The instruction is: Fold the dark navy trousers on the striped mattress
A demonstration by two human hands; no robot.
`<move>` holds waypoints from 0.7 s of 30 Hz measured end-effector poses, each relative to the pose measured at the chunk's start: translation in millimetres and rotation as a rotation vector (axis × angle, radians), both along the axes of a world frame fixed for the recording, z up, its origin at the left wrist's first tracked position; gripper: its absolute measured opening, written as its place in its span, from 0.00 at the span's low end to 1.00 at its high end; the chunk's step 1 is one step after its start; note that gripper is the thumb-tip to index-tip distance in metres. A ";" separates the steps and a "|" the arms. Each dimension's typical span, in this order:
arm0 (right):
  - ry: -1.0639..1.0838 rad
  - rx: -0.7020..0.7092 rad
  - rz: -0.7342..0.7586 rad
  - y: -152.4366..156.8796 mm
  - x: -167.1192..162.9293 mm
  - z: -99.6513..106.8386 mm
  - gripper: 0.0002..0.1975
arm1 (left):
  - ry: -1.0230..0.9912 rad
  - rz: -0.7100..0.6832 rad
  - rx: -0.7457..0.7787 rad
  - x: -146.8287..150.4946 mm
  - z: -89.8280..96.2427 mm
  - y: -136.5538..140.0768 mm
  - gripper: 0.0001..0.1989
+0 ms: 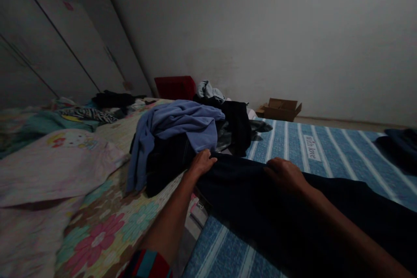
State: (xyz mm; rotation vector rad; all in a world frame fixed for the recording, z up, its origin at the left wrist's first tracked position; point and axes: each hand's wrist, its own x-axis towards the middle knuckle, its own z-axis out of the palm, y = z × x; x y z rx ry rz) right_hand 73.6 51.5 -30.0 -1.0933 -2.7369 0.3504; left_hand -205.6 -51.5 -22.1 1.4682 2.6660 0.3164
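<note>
Dark navy trousers (241,191) lie stretched across a blue striped sheet (224,247), running off toward the right edge. At their narrow far-left end, my left hand (202,163) grips a corner of the cloth, fingers closed. Farther along the upper edge, my right hand (285,173) is closed on the same trousers; its fingertips are partly hidden. Right beyond my left hand rises a heap of clothes, with a lilac-blue long-sleeved top (176,117) draped over dark garments (169,160).
A pink garment with a cartoon print (74,156) lies on the flowered sheet (97,243) at left. Behind are a red box (176,87) and an open cardboard box (282,109) by the wall. Folded dark clothing (399,147) sits at far right.
</note>
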 end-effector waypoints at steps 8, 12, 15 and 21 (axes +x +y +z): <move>-0.166 -0.097 0.012 29.2 -65.7 -18.4 0.11 | 0.046 0.048 -0.028 7.6 -8.0 -6.2 0.11; -0.192 -0.101 0.005 27.7 -69.4 -25.0 0.10 | 0.083 0.101 -0.065 14.5 -9.3 -8.3 0.13; -0.185 -0.097 -0.003 28.6 -71.0 -27.3 0.11 | 0.107 0.127 -0.074 18.8 -8.8 -10.0 0.15; -0.152 -0.134 -0.024 32.8 -78.3 -28.9 0.14 | 0.096 0.141 -0.099 17.5 -7.9 -11.4 0.18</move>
